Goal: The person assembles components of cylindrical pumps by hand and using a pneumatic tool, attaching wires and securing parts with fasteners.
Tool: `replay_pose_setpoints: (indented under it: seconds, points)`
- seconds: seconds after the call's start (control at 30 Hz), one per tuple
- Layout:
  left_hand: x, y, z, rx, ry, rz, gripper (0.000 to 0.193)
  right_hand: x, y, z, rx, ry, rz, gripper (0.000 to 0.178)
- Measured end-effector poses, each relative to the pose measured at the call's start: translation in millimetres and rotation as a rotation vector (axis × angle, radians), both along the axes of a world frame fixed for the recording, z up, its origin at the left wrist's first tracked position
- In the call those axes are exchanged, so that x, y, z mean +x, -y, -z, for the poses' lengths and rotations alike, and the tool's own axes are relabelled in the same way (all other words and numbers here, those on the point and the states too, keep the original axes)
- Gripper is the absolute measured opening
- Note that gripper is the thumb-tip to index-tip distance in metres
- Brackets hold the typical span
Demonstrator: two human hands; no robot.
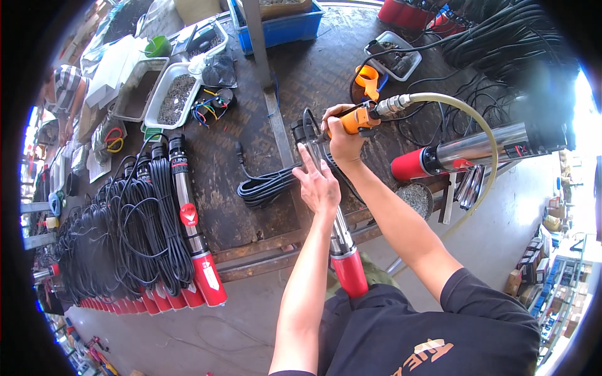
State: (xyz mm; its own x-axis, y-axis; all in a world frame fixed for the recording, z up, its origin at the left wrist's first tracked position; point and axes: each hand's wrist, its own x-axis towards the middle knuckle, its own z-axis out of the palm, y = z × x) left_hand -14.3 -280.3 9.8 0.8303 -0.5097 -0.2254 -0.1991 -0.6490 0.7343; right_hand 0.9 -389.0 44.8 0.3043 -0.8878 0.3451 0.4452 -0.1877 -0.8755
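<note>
A long submersible pump (pixel 342 236) with a shiny steel body and a red end lies across the table edge, its red end near my lap. My left hand (pixel 318 187) grips its upper part, index finger stretched along one side and thumb on the other. My right hand (pixel 344 139) is closed around an orange air screwdriver (pixel 359 120) held over the pump's black top end. A pale hose (pixel 467 104) runs from the tool by a metal coupling. The tool's tip is hidden by my fingers. A coiled black cable (pixel 263 190) lies left of the pump.
Several pumps with bundled black cables (pixel 182 194) line the table's left side. White trays of small parts (pixel 177 100) and a blue crate (pixel 285 30) stand farther back. A metal post (pixel 256 44) rises mid-table. Another pump (pixel 476 150) and heaped cables (pixel 508 47) lie right.
</note>
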Motion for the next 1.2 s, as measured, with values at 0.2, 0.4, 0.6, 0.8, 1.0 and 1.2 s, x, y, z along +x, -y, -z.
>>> replay_pose_setpoints:
  seconds: [0.2, 0.4, 0.6, 0.8, 1.0, 1.2]
  points:
    - [-0.3, 2.6, -6.9, 0.031, 0.010, 0.007, 0.073, 3.4, 3.1, 4.4, 0.044, -0.003, 0.037, 0.020]
    - [-6.9, 5.1, -6.5, 0.025, 0.061, -0.009, 0.074, -10.6, -3.8, -9.3, 0.059, 0.029, -0.049, 0.026]
    - [-14.6, 10.0, -0.3, 0.087, 0.167, -0.003, 0.077, -4.6, -7.9, -7.3, -0.019, -0.041, -0.086, 0.023]
    - [-16.5, 13.3, -0.3, 0.101, 0.208, -0.029, 0.078, -1.9, 1.4, -1.3, -0.054, -0.069, -0.110, 0.023]
    - [-16.7, 12.3, -2.1, 0.105, 0.215, -0.040, 0.082, 0.8, 0.5, -1.0, -0.094, -0.083, -0.139, 0.020]
    - [-19.8, 17.8, 6.5, 0.125, 0.290, -0.088, 0.088, 2.2, 7.0, 0.2, -0.129, -0.140, -0.182, 0.015]
